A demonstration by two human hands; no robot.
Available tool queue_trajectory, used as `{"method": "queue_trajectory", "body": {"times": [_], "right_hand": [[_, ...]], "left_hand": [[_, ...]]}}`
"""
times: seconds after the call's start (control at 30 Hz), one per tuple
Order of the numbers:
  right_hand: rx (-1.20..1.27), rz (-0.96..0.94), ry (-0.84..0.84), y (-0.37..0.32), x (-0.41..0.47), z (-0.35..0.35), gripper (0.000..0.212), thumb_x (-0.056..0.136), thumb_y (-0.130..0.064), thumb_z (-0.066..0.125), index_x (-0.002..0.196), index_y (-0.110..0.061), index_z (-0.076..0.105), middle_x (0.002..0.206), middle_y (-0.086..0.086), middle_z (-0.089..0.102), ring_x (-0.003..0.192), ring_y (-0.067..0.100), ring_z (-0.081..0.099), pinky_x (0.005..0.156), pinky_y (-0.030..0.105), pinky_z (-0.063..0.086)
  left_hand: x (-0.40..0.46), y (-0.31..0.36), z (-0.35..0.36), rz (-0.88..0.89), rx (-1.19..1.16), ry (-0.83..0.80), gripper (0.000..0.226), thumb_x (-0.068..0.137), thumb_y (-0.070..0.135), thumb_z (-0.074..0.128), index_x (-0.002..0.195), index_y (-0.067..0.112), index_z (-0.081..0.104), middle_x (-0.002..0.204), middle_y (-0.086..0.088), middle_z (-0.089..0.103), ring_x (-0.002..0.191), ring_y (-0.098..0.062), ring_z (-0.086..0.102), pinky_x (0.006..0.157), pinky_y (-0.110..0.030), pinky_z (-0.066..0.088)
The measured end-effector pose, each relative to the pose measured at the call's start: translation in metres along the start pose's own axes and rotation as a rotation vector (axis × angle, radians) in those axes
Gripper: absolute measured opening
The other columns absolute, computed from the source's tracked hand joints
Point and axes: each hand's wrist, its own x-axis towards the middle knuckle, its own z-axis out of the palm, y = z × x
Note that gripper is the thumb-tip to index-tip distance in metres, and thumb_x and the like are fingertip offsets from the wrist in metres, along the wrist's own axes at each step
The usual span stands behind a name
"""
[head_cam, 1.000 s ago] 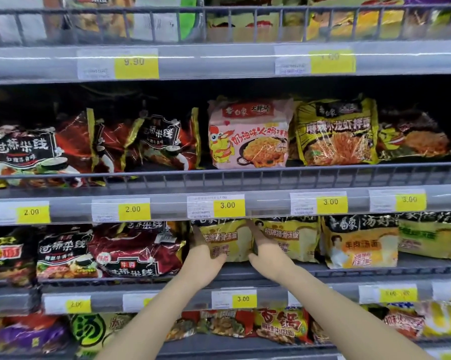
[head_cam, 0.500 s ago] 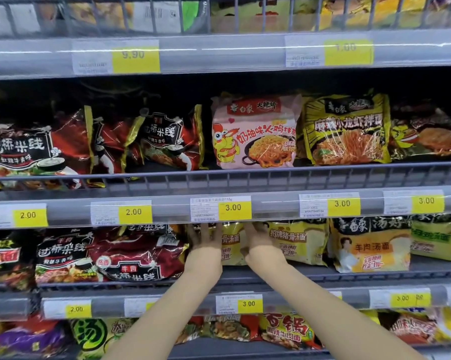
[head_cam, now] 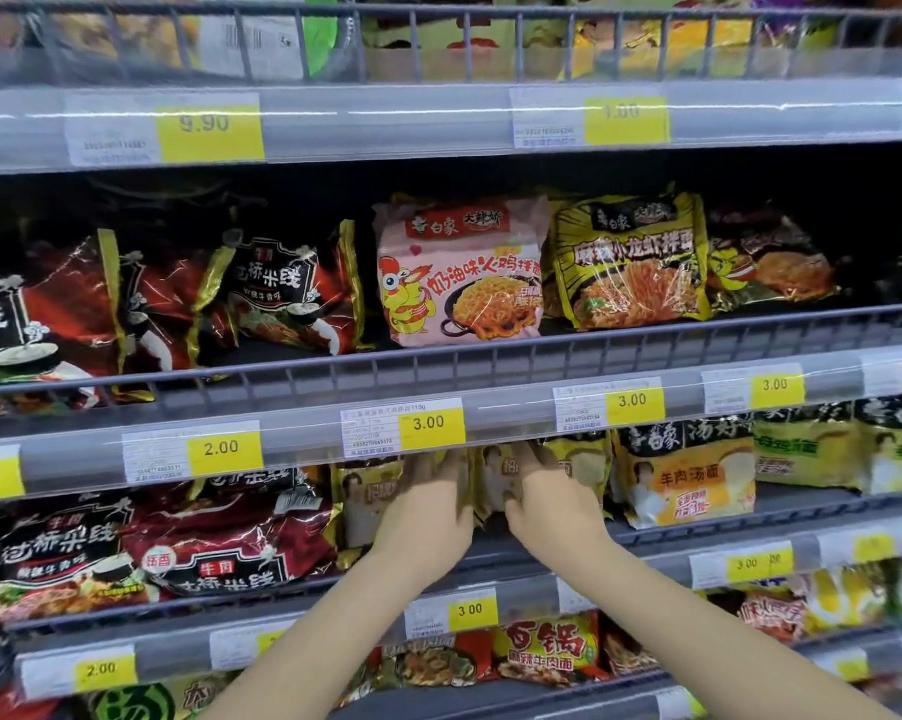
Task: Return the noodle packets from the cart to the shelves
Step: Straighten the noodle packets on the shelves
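While both hands press a yellow noodle packet (head_cam: 490, 485) upright into the third shelf (head_cam: 724, 527), left hand (head_cam: 428, 517) and right hand (head_cam: 552, 506) flank it — fingers straight, equally near

Two hands at the noodle shelves

The left hand (head_cam: 428, 517) and right hand (head_cam: 552, 504) press side by side against yellow noodle packets (head_cam: 490, 485) on the shelf (head_cam: 698, 532) below a 3.00 price tag (head_cam: 430, 423); fingertips are blurred.
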Motion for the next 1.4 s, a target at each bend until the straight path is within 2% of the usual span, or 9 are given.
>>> {"method": "queue_trajectory", "body": {"times": [0.27,0.43,0.63,0.77,0.97,1.07,1.2,1.3,1.4], "right_hand": [[-0.036,0.235,-0.042,0.053,-0.005,-0.013,0.059,0.093,-0.018,0.047,0.147,-0.012,0.025,0.133,0.013,0.050,0.117,0.030,0.054,0.095,0.035,0.043],[-0.013,0.239,-0.089,0.059,0.004,-0.003,0.070,0.092,-0.021,0.050,0.150,-0.006,0.015,0.118,0.014,0.061,0.099,0.030,0.065,0.080,0.033,0.051],[0.097,0.176,-0.114,0.066,0.013,0.010,0.091,0.090,-0.020,0.051,0.149,-0.009,-0.017,0.145,0.021,0.039,0.107,0.031,0.061,0.071,0.030,0.045],[0.191,0.167,-0.163,0.073,0.024,0.007,0.094,0.087,-0.018,0.056,0.150,-0.011,-0.014,0.154,0.017,0.021,0.134,0.031,0.038,0.096,0.034,0.045],[0.076,0.183,-0.214,0.070,0.021,-0.001,0.088,0.090,-0.024,0.053,0.150,-0.011,-0.010,0.157,0.013,0.014,0.139,0.030,0.030,0.104,0.035,0.038],[-0.095,0.155,-0.197,0.065,0.011,-0.013,0.075,0.093,-0.016,0.047,0.150,-0.006,0.000,0.155,0.018,0.019,0.130,0.029,0.045,0.102,0.035,0.039],[-0.248,0.027,-0.068,0.059,0.007,-0.021,0.086,0.089,-0.003,0.050,0.150,-0.010,-0.009,0.157,0.025,-0.002,0.112,0.031,0.061,0.085,0.038,0.050],[-0.223,-0.024,-0.066,0.060,0.012,-0.019,0.076,0.090,-0.001,0.047,0.150,-0.014,0.002,0.154,0.025,0.012,0.112,0.033,0.058,0.083,0.039,0.050],[-0.177,-0.016,-0.115,0.061,0.020,-0.013,0.070,0.091,-0.001,0.044,0.150,-0.015,0.008,0.151,0.021,0.016,0.118,0.034,0.052,0.086,0.038,0.048]], "left_hand": [[0.019,0.039,0.022,0.006,-0.396,-0.229,0.073,0.093,0.031,0.050,0.150,0.020,0.005,0.150,-0.005,0.033,0.127,-0.019,0.043,0.092,-0.015,0.030],[0.032,0.045,0.033,-0.147,-0.510,-0.183,0.066,0.092,0.028,0.053,0.146,0.012,0.020,0.146,-0.007,0.038,0.128,-0.021,0.041,0.102,-0.026,0.033],[0.032,0.054,0.041,-0.194,-0.549,-0.140,0.069,0.093,0.024,0.051,0.148,0.009,0.012,0.146,-0.011,0.037,0.124,-0.023,0.042,0.100,-0.028,0.034],[0.024,0.061,0.044,-0.166,-0.551,-0.146,0.068,0.093,0.025,0.053,0.146,0.006,0.015,0.142,-0.013,0.042,0.125,-0.024,0.044,0.091,-0.023,0.035],[0.017,0.058,0.035,-0.172,-0.398,-0.125,0.036,0.093,0.021,0.050,0.126,0.008,0.044,0.126,-0.014,0.055,0.106,-0.023,0.054,0.089,-0.024,0.042],[0.019,0.054,0.028,-0.088,-0.122,0.014,0.050,0.091,0.017,0.048,0.138,0.007,0.033,0.140,-0.013,0.043,0.123,-0.028,0.046,0.095,-0.033,0.045],[0.030,0.048,0.030,0.088,0.285,0.158,0.065,0.087,0.022,0.053,0.145,0.017,0.025,0.148,-0.009,0.031,0.133,-0.030,0.034,0.110,-0.040,0.028],[0.041,0.041,0.034,0.183,0.424,0.196,0.076,0.054,0.032,0.083,0.125,0.017,0.058,0.119,-0.009,0.063,0.102,-0.030,0.063,0.086,-0.042,0.051],[0.049,0.036,0.040,0.217,0.484,0.184,0.087,0.034,0.037,0.088,0.116,0.020,0.065,0.109,-0.003,0.070,0.085,-0.025,0.069,0.069,-0.036,0.055]]}}
